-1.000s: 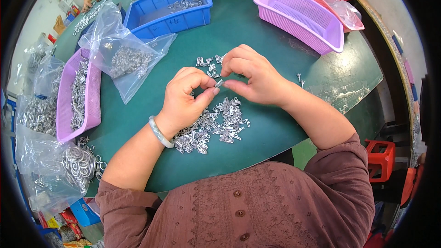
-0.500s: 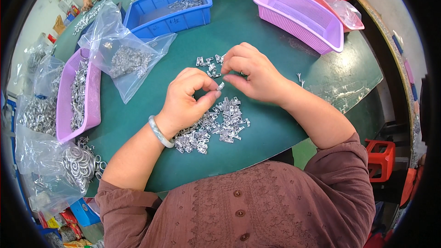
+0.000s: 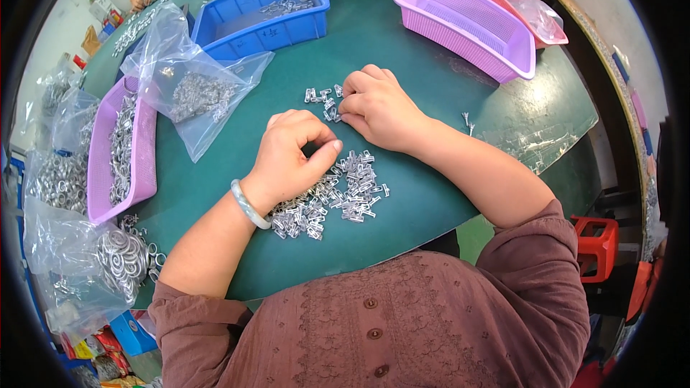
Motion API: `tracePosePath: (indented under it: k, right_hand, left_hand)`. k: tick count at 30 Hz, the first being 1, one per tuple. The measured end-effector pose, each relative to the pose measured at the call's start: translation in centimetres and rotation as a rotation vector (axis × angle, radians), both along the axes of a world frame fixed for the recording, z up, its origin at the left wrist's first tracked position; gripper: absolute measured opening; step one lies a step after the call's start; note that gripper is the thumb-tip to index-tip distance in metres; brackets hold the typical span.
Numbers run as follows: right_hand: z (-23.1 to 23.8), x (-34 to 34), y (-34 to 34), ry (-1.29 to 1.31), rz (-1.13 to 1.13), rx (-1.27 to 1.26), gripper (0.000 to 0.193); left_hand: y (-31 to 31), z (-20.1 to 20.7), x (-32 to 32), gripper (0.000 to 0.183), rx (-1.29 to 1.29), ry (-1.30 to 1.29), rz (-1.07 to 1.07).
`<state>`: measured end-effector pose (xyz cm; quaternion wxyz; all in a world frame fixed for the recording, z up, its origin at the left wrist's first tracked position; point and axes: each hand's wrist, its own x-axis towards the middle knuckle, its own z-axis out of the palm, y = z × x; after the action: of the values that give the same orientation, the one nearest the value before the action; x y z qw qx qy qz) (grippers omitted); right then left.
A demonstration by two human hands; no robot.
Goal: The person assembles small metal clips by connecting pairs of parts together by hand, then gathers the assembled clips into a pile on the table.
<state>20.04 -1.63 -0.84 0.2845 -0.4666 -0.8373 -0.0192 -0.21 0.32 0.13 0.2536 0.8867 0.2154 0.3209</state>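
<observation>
The left hand point(image 3: 293, 149) is hovering above the table point(image 3: 413, 212), just beyond the large pile point(image 3: 359, 183) of small silvery metal parts, and is partly hiding it. Its thumb and forefinger are curving toward each other, leaving a narrow space at the tips; whether they are gripping a part cannot be told. A pale bangle point(image 3: 249, 205) is circling the left wrist.

The right hand point(image 3: 381, 109) is reaching to the small pile point(image 3: 331, 108) of similar parts, farther from the person. Its fingers are bending close together at the pile's right edge; their tips are partly hidden, so whether they are holding a part cannot be told.

Left of the hands, a clear bag point(image 3: 203, 97) of metal pieces is lying near a purple basket point(image 3: 147, 154) containing more pieces. A blue bin point(image 3: 269, 36) is standing beyond, with some pieces inside.
</observation>
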Motion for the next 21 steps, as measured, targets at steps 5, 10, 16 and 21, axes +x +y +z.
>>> tracePosePath:
  k: [5,10,16,21]
  right_hand:
    - [0.5,0.0,-0.5,0.119,0.072,0.005,0.005]
    - [1.3,-0.2,-1.3,0.261,0.152,-0.057,0.007]
    - [1.3,0.3,-1.4,0.435,0.223,-0.21,0.007]
    - [1.3,0.3,-1.5,0.49,0.236,-0.279,0.008]
  left_hand:
    - [0.2,-0.5,0.1,0.009,-0.156,-0.022,0.23]
    - [0.2,-0.4,0.0,0.009,-0.144,-0.039,0.134]
    - [-0.1,-0.3,0.1,0.006,-0.166,-0.113,0.099]
    - [-0.2,-0.1,0.0,0.01,-0.356,-0.135,0.092]
